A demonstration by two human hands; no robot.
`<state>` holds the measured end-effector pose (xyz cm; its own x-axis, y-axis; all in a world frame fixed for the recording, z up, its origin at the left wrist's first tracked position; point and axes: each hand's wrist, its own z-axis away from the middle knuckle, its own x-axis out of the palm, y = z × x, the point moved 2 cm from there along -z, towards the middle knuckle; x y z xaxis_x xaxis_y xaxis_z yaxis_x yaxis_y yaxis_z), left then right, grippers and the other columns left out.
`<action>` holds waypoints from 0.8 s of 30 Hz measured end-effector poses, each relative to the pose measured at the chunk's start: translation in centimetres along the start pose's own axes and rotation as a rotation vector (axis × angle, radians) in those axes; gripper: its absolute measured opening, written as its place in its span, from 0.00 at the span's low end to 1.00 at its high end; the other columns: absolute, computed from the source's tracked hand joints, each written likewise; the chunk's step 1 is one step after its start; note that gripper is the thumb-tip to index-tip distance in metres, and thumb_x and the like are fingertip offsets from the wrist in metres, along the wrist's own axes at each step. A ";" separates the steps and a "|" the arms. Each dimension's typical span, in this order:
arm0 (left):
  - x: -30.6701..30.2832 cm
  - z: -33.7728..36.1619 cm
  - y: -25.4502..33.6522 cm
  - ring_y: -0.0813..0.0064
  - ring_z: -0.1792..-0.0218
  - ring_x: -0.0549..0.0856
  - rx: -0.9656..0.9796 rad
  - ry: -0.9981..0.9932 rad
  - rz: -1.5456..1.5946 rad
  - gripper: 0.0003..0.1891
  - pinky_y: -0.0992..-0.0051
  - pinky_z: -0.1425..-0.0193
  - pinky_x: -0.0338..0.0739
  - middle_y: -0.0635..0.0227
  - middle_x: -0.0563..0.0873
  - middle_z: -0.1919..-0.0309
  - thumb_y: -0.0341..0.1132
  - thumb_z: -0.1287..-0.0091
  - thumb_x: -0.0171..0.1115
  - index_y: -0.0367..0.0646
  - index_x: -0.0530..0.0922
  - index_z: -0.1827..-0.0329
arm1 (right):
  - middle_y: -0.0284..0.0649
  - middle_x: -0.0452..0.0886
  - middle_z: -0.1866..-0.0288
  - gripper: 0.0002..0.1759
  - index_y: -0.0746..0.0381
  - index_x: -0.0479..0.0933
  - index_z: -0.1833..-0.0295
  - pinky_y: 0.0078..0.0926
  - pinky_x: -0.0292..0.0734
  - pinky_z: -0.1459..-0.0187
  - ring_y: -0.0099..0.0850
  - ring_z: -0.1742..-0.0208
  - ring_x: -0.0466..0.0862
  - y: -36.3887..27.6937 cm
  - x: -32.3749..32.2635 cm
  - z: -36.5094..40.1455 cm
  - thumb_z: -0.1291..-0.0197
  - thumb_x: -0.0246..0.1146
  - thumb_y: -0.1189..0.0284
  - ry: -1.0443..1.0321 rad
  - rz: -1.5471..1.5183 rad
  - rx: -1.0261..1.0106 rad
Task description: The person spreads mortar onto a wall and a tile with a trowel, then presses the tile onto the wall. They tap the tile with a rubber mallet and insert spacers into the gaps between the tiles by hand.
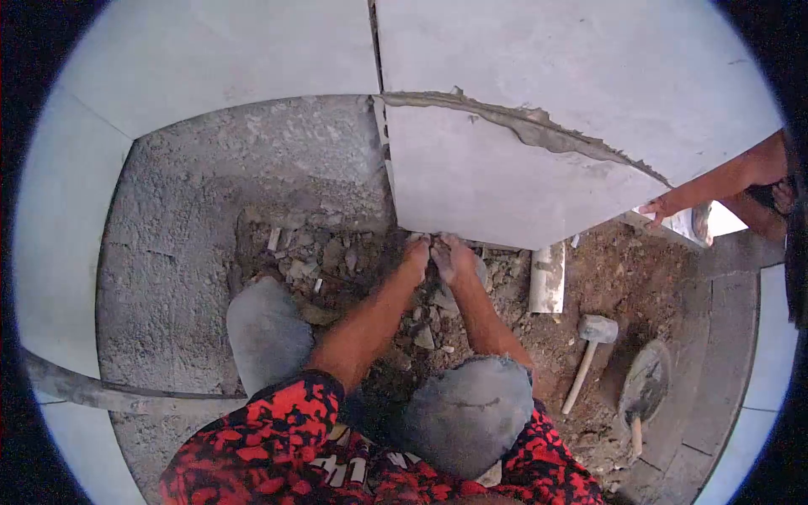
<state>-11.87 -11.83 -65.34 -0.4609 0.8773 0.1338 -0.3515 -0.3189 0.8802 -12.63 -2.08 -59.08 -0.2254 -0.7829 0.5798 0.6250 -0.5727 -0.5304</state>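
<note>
Right now the grey tile (pixel 488 181) sits tilted over the rubble-filled bed (pixel 337 261), with mortar smeared along its far edge. Both arms reach forward between the knees. The left hand (pixel 416 252) and right hand (pixel 452 255), side by side, curl tightly on the tile's near edge. Another person's hand (pixel 661 206) holds its right corner. A mallet (pixel 589 337) and a trowel (pixel 644 387) lie near right.
</note>
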 end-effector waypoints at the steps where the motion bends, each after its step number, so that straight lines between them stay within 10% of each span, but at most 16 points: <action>1: 0.1 -0.2 -0.1 0.71 0.75 0.73 -0.071 0.025 0.041 0.14 0.71 0.76 0.68 0.66 0.78 0.65 0.41 0.36 0.51 0.41 0.72 0.53 | 0.37 0.74 0.62 0.08 0.61 0.71 0.58 0.32 0.73 0.57 0.32 0.60 0.75 -0.3 0.2 0.5 0.43 0.54 0.72 0.056 -0.014 -0.041; 8: 0.7 3.2 4.1 0.79 0.79 0.72 -0.364 -0.003 0.264 0.03 0.75 0.80 0.68 0.77 0.76 0.73 0.33 0.45 0.57 0.52 0.72 0.70 | 0.43 0.73 0.57 0.08 0.66 0.68 0.59 0.35 0.74 0.51 0.38 0.52 0.73 -1.4 -2.0 0.2 0.40 0.48 0.75 0.165 -0.227 -0.177; 24: 0.6 -1.1 -0.7 0.83 0.86 0.65 -0.246 -0.117 0.144 0.06 0.81 0.87 0.57 0.74 0.74 0.80 0.35 0.36 0.49 0.48 0.74 0.64 | 0.42 0.74 0.55 0.12 0.67 0.70 0.55 0.34 0.75 0.46 0.36 0.50 0.74 -1.1 -1.9 -0.2 0.38 0.47 0.72 0.151 -0.297 -0.190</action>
<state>-12.81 -11.47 -66.36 -0.4283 0.8477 0.3130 -0.4827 -0.5074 0.7138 -13.03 0.00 -59.69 -0.4927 -0.5946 0.6353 0.3691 -0.8040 -0.4663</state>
